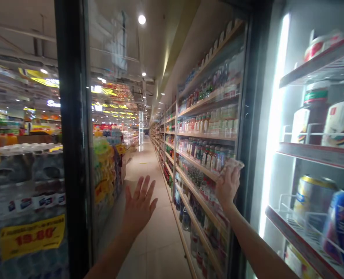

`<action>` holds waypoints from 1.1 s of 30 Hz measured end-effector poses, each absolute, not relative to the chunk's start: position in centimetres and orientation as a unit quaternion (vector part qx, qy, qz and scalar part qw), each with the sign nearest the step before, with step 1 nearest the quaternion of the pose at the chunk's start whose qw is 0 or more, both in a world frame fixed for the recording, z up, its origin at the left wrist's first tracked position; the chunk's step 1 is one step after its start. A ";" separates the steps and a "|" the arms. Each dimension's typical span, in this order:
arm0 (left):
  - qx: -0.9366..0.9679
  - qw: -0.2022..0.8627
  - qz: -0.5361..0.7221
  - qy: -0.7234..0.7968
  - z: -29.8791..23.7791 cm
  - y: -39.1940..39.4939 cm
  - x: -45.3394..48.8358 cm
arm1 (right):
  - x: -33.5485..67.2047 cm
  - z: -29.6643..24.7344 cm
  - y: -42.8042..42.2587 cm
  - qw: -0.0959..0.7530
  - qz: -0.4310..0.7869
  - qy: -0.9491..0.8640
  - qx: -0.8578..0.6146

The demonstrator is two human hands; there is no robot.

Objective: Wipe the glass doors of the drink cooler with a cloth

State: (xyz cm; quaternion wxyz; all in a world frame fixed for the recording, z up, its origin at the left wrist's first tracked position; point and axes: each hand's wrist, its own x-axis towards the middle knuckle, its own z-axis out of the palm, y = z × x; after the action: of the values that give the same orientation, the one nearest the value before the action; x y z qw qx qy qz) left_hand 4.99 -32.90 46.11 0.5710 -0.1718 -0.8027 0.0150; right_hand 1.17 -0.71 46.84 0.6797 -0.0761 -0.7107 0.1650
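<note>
A glass fridge door (166, 97) with a black frame (70, 135) stands swung out in front of me. My left hand (139, 207) is flat against the glass, fingers spread, holding nothing. My right hand (227, 185) is closed on a pale crumpled cloth (233, 164) and presses it to the glass next to the door's right frame edge (245, 128).
To the right, the lit fridge interior has wire-fronted shelves (319, 149) with bottles (338, 116) and cans (314, 193). Through the glass I see a long store aisle (148, 162), drink shelves (206, 135) on its right, and stacked goods with a yellow price tag (32, 236) on the left.
</note>
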 end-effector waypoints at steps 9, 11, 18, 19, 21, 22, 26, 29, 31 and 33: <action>-0.140 0.597 0.012 -0.790 48.3 -32.5 5.3 | 1.8 46.4 -3.4 0.661 0.108 -0.741 0.041; -0.120 0.605 0.014 -0.787 48.9 -32.5 5.1 | 1.5 47.2 -3.5 0.683 0.173 -0.709 -0.039; -0.114 0.619 0.002 -0.777 48.8 -32.4 4.8 | 1.8 47.1 -5.6 0.633 0.058 -0.760 0.136; -0.114 0.619 0.003 -0.777 48.8 -32.4 4.9 | 1.6 47.6 -4.6 0.644 0.078 -0.755 0.097; -0.113 0.619 0.007 -0.777 48.8 -32.3 5.0 | 1.0 49.0 -2.5 0.677 0.150 -0.720 -0.018; -0.113 0.619 0.010 -0.777 48.8 -32.3 5.0 | 0.7 49.8 -1.9 0.690 0.183 -0.697 -0.067; -0.107 0.631 0.024 -0.768 48.7 -32.3 4.9 | 1.0 51.0 -4.3 0.707 0.128 -0.695 0.019; -0.102 0.637 0.039 -0.763 48.8 -32.6 4.8 | 1.8 50.2 -6.6 0.640 -0.005 -0.737 0.219; -0.103 0.635 0.045 -0.764 48.9 -32.8 4.8 | 1.7 49.9 -5.7 0.628 0.001 -0.749 0.209; -0.109 0.634 0.048 -0.764 49.0 -32.9 4.9 | 1.2 50.3 -3.5 0.668 0.090 -0.735 0.074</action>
State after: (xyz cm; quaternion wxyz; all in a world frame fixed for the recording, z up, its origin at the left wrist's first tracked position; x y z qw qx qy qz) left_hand 4.85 -32.86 48.98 0.6337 -0.1086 -0.7644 0.0483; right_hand 1.24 -3.55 50.30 0.6675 0.0743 -0.7354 0.0900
